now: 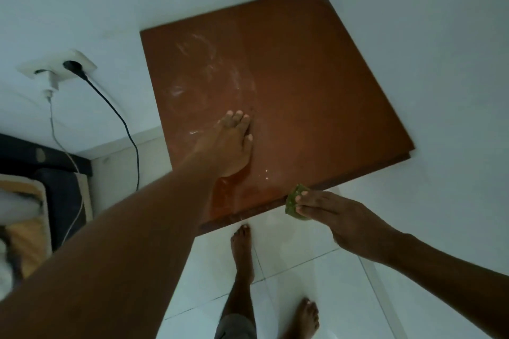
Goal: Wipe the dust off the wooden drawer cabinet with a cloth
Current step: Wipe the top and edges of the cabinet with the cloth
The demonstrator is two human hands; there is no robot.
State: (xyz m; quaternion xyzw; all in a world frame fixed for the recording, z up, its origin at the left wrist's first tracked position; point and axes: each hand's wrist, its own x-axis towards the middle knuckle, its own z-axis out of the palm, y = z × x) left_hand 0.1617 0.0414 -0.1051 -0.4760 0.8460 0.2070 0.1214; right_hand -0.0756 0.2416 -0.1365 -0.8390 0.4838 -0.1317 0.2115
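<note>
The brown cabinet top (289, 77) stands in a white corner, with pale dust smears (209, 63) beyond the flat, spread left hand (234, 146). The right hand (338, 217) pinches a green cloth (293, 202) at the front edge; it seems soft and light, best held bunched.

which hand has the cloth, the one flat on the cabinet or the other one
The right hand has it: it pinches the green cloth at the cabinet top's front edge. The left hand lies flat on the wood, empty.
</note>
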